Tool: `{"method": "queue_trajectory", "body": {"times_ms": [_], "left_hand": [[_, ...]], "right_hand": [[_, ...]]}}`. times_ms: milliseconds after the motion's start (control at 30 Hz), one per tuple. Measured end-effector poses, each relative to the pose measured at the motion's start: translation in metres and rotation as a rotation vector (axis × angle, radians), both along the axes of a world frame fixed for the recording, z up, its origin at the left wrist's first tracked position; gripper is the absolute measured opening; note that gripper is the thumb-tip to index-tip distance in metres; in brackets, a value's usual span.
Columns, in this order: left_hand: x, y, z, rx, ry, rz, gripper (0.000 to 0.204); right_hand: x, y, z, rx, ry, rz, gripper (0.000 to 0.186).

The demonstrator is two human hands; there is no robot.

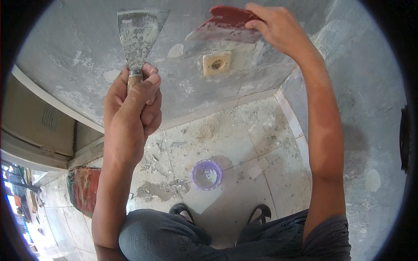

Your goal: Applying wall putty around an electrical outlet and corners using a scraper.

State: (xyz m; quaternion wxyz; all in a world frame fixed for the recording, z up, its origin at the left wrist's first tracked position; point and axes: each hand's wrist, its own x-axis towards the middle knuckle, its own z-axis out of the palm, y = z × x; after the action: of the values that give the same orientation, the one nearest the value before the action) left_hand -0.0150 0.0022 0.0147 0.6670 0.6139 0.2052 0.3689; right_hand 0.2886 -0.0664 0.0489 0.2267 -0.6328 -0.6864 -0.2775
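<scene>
Person's L hand (130, 106) has fingers clamped on scraper (140, 37) handle, far L, blade pointing away; R hand (282, 30) fingers grip red spreader (230, 19), far R by grey wall (82, 35), just past socket (217, 64). Purple bowl (194, 175) w/ whitish stuff sits nearer, on floor (233, 145).

No words, labels, numbers or signs are showing in readable form; the scraper (140, 37), the red spreader (233, 17), the wall socket (217, 64) and the purple bowl (206, 187) are bearing no legible lettering.
</scene>
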Motion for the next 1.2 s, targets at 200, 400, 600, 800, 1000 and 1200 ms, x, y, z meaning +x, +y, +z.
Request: {"method": "queue_trajectory", "body": {"times_ms": [200, 400, 600, 800, 1000, 1200], "left_hand": [[0.0, -0.002, 0.001, 0.003, 0.004, 0.005, 0.019], [-0.002, 0.0, -0.001, 0.036, 0.033, 0.025, 0.022], [-0.004, -0.001, 0.0, 0.053, 0.017, 0.015, 0.022], [0.0, -0.003, 0.001, 0.038, 0.029, 0.018, 0.021], [-0.003, -0.003, -0.001, 0.047, 0.04, 0.027, 0.022], [0.0, -0.003, 0.001, 0.023, -0.017, -0.001, 0.02]], "right_hand": [[-0.002, 0.018, -0.018, -0.092, 0.01, -0.093, 0.019], [-0.006, 0.02, -0.021, 0.049, -0.051, -0.071, 0.021], [-0.022, 0.008, 0.001, -0.039, 0.065, -0.116, 0.012], [-0.004, 0.003, 0.002, 0.026, 0.034, -0.098, 0.014], [0.016, 0.007, -0.021, 0.096, 0.021, -0.079, 0.026], [0.076, -0.054, -0.076, 0.275, 0.589, -0.035, 0.029]]}}
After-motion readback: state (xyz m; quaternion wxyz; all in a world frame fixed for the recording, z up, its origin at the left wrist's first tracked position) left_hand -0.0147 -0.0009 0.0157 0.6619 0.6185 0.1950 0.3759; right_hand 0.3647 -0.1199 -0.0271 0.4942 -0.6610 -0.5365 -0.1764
